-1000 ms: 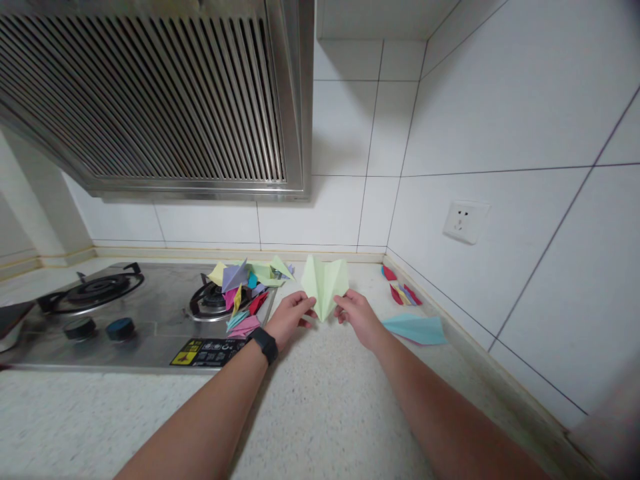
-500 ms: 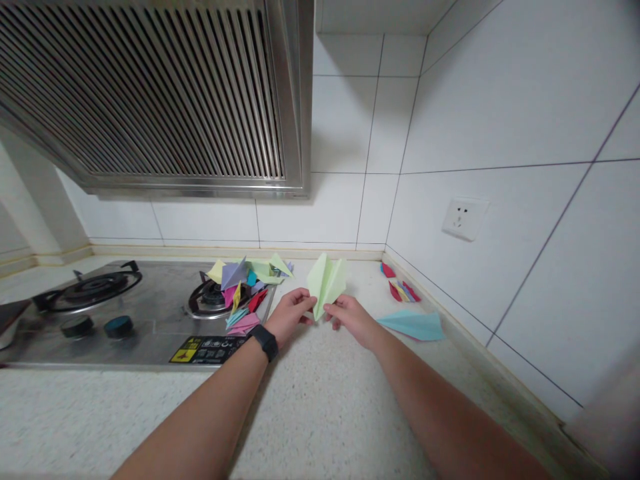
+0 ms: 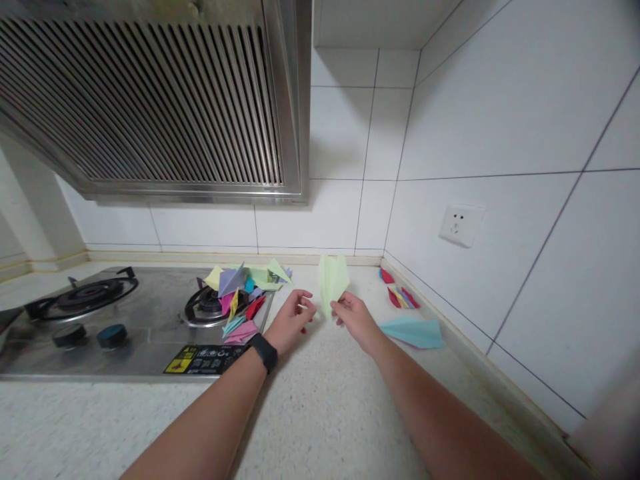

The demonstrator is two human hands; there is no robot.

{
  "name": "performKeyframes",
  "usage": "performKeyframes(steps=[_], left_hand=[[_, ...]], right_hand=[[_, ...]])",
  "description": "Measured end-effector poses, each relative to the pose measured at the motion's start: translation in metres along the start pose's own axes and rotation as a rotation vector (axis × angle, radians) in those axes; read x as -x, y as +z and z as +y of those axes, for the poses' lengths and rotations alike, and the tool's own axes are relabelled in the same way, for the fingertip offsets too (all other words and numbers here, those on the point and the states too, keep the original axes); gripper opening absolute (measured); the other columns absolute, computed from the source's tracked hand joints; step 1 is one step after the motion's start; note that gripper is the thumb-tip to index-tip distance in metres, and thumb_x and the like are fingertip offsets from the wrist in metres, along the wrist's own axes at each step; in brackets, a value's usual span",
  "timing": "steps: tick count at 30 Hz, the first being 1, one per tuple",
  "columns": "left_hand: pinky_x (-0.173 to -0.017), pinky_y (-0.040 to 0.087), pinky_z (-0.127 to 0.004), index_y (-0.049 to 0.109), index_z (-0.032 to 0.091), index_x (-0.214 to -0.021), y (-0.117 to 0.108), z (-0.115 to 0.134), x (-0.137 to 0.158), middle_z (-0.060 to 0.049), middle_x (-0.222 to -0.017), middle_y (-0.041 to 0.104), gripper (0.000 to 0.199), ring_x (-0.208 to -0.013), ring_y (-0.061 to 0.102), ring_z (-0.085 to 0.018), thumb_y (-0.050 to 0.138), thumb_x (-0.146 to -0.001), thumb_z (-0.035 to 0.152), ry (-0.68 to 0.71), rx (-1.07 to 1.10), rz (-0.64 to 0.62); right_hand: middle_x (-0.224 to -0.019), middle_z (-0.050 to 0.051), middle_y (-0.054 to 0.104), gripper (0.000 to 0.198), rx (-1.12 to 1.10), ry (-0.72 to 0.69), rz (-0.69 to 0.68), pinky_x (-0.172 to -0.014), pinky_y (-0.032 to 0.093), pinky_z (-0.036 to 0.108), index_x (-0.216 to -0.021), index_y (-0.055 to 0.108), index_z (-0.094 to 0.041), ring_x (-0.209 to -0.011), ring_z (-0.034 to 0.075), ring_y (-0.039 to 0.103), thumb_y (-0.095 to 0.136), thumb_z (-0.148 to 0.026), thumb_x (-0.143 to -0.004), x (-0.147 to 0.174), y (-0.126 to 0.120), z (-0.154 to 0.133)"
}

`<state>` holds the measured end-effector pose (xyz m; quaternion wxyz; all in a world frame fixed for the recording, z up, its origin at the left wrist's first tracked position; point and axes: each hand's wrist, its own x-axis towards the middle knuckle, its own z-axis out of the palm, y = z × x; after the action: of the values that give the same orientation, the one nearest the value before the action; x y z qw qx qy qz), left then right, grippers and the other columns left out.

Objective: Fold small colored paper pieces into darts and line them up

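A pale green paper plane (image 3: 333, 279) is pinched near its lower end in my right hand (image 3: 356, 320), its wings spread above the countertop. My left hand (image 3: 293, 319), with a black watch (image 3: 263, 352) on the wrist, is just left of the plane and apart from it. Its fingers are curled loosely, with a gap between thumb and forefinger and nothing held. To the right of my right hand, a light blue paper plane (image 3: 415, 332) lies on the counter.
Folded papers of several colours, among them a purple one (image 3: 231, 280), are heaped over the right burner of the gas stove (image 3: 145, 333). Small folded papers (image 3: 403, 297) lie along the right wall. A range hood (image 3: 150, 107) overhangs the stove. A socket (image 3: 461, 225) is on the wall.
My left hand has let go of the green paper plane, its fingers now apart from it. The plane has shifted slightly right in my right hand. The camera view has tilted up slightly.
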<state>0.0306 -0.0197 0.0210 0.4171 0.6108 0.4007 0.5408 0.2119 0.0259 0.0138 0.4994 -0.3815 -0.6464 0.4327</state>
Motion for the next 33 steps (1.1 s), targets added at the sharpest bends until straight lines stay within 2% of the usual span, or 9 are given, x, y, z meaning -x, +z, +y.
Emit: performKeyframes(steps=[5,8,11,13,17,21,24,28,33], left_hand=[[-0.047,0.042,-0.016,0.054,0.023,-0.115,0.003,0.000,0.003,-0.004,-0.096,0.056,0.042,-0.074,0.054,-0.013,0.065,-0.077,0.038,0.052,-0.179,-0.104],[-0.048,0.042,-0.017,0.055,0.021,-0.111,0.002,-0.006,0.000,-0.004,-0.095,0.057,0.045,-0.072,0.055,-0.013,0.070,-0.073,0.040,0.065,-0.243,-0.062],[-0.045,0.042,-0.018,0.057,0.019,-0.101,-0.002,-0.011,-0.004,-0.003,-0.085,0.059,0.035,-0.069,0.056,-0.014,0.061,-0.078,0.046,-0.003,-0.209,-0.037],[-0.044,0.042,-0.018,0.058,0.019,-0.099,-0.004,-0.012,-0.005,-0.002,-0.081,0.059,0.033,-0.069,0.057,-0.015,0.056,-0.082,0.048,-0.034,-0.178,-0.045],[-0.045,0.043,-0.018,0.061,0.019,-0.102,-0.005,-0.010,-0.003,-0.003,-0.085,0.059,0.038,-0.072,0.057,-0.015,0.057,-0.081,0.050,-0.012,-0.194,-0.064],[-0.047,0.045,-0.020,0.065,0.018,-0.100,-0.006,-0.011,-0.004,-0.007,-0.097,0.061,0.039,-0.079,0.056,-0.018,0.058,-0.080,0.051,0.023,-0.229,0.019],[-0.049,0.044,-0.021,0.068,0.017,-0.094,-0.009,-0.013,-0.008,-0.008,-0.095,0.063,0.037,-0.079,0.056,-0.018,0.059,-0.079,0.049,0.024,-0.221,0.066],[-0.052,0.043,-0.021,0.068,0.017,-0.092,-0.013,-0.014,-0.011,-0.005,-0.082,0.061,0.037,-0.073,0.054,-0.016,0.062,-0.076,0.049,-0.072,-0.089,0.120],[-0.053,0.042,-0.021,0.066,0.016,-0.085,-0.016,-0.012,-0.011,-0.003,-0.078,0.058,0.038,-0.073,0.054,-0.016,0.065,-0.073,0.051,-0.139,-0.013,0.181]], right_hand=[[-0.075,0.002,0.060,0.021,-0.023,-0.010,-0.054,-0.048,0.044,0.022,-0.083,0.058,-0.018,-0.065,0.014,0.057,0.061,-0.038,-0.078,0.006,0.006,-0.005],[-0.083,0.003,0.064,0.023,-0.029,-0.006,-0.182,-0.051,0.046,0.023,-0.093,0.061,-0.020,-0.068,0.015,0.058,0.060,-0.038,-0.080,0.013,0.010,-0.010],[-0.097,0.006,0.066,0.028,-0.002,-0.011,-0.259,-0.053,0.046,0.023,-0.106,0.063,-0.022,-0.077,0.016,0.058,0.059,-0.036,-0.081,0.016,0.013,-0.012],[-0.099,0.006,0.065,0.030,0.028,-0.019,-0.258,-0.054,0.047,0.023,-0.109,0.063,-0.024,-0.079,0.016,0.057,0.058,-0.033,-0.081,0.017,0.013,-0.012],[-0.094,0.005,0.064,0.027,0.102,-0.041,-0.235,-0.054,0.049,0.024,-0.107,0.065,-0.025,-0.075,0.016,0.054,0.058,-0.030,-0.081,0.018,0.012,-0.013],[-0.100,0.005,0.064,0.026,0.098,-0.036,-0.246,-0.054,0.048,0.024,-0.106,0.066,-0.026,-0.079,0.017,0.054,0.057,-0.029,-0.081,0.017,0.011,-0.013],[-0.110,0.005,0.063,0.030,0.034,-0.034,-0.253,-0.053,0.047,0.023,-0.109,0.064,-0.027,-0.079,0.016,0.055,0.057,-0.028,-0.080,0.016,0.010,-0.011],[-0.103,0.005,0.063,0.032,-0.022,-0.087,-0.155,-0.050,0.045,0.022,-0.110,0.062,-0.026,-0.072,0.014,0.056,0.054,-0.025,-0.079,0.011,0.007,-0.009],[-0.086,0.001,0.058,0.028,-0.039,-0.198,0.194,-0.043,0.039,0.020,-0.104,0.057,-0.023,-0.059,0.012,0.049,0.052,-0.023,-0.076,-0.003,-0.010,-0.006]])
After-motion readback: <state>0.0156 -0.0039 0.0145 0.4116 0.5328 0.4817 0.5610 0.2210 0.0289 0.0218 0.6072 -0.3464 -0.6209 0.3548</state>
